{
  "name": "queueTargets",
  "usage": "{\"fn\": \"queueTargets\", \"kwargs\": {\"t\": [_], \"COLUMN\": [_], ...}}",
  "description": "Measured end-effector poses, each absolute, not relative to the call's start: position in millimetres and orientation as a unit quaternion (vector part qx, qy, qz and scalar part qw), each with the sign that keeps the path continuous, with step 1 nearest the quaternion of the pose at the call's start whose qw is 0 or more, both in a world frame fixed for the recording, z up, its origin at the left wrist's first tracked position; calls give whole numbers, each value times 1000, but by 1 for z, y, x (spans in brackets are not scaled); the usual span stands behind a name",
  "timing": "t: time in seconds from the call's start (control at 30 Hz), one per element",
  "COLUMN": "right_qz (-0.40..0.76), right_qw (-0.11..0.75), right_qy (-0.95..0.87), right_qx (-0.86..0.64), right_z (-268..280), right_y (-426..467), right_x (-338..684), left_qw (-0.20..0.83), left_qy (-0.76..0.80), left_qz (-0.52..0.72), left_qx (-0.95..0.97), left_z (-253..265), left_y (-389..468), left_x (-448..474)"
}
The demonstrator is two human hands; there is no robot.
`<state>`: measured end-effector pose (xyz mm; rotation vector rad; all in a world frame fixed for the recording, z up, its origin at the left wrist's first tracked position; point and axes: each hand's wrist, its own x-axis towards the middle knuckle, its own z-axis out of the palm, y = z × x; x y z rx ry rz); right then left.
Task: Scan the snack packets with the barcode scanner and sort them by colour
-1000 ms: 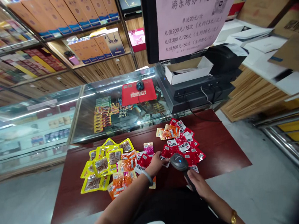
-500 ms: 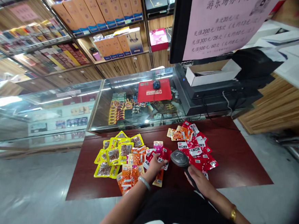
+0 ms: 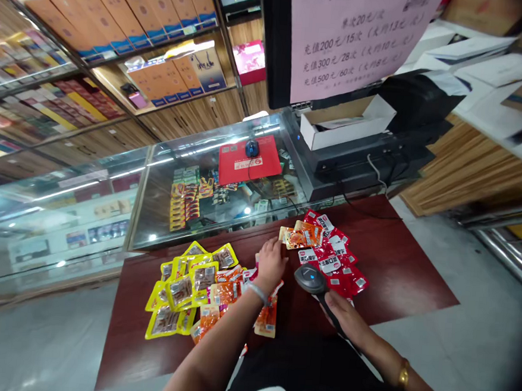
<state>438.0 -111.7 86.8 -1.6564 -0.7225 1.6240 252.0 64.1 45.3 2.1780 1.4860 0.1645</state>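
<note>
My right hand (image 3: 344,313) is wrapped around the handle of a dark barcode scanner (image 3: 311,279). The scanner's head points left, beside a pile of red snack packets (image 3: 341,263). Over the middle of the dark red tabletop (image 3: 399,259), my left hand (image 3: 272,262) is closed, fingers bent downward among the packets. Whatever is under its fingertips is hidden. Left of that hand lie orange snack packets (image 3: 227,292) and a heap of yellow-edged snack packets (image 3: 180,291). Another orange packet (image 3: 266,321) lies below my left wrist. Further orange packets (image 3: 301,235) rest against the red pile.
Beyond the tabletop stands a glass display counter (image 3: 160,236) with a red mat (image 3: 229,166) and a mouse (image 3: 252,148) on it. A monitor (image 3: 275,53) bearing a pink paper sign and an open white box (image 3: 350,127) stand at the back right. Shelves of boxes line the far wall.
My left hand has moved away from me, off the red packets toward the far side of the tabletop. The scanner stays in my right hand. The camera view has shifted.
</note>
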Motion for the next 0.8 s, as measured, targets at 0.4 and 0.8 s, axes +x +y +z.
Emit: {"fn": "queueTargets", "kwargs": {"t": [0.4, 0.8], "right_qz": [605, 622], "right_qw": [373, 348], "right_qy": [-241, -304], "right_qx": [-660, -632], "right_z": [59, 85], "right_y": [-130, -108], "right_x": [456, 443], "left_qw": [220, 781], "left_qy": [392, 464], "left_qz": [-35, 346], "left_qx": [893, 236], "left_z": [19, 28], "left_y": [99, 46], "left_x": [307, 242]}}
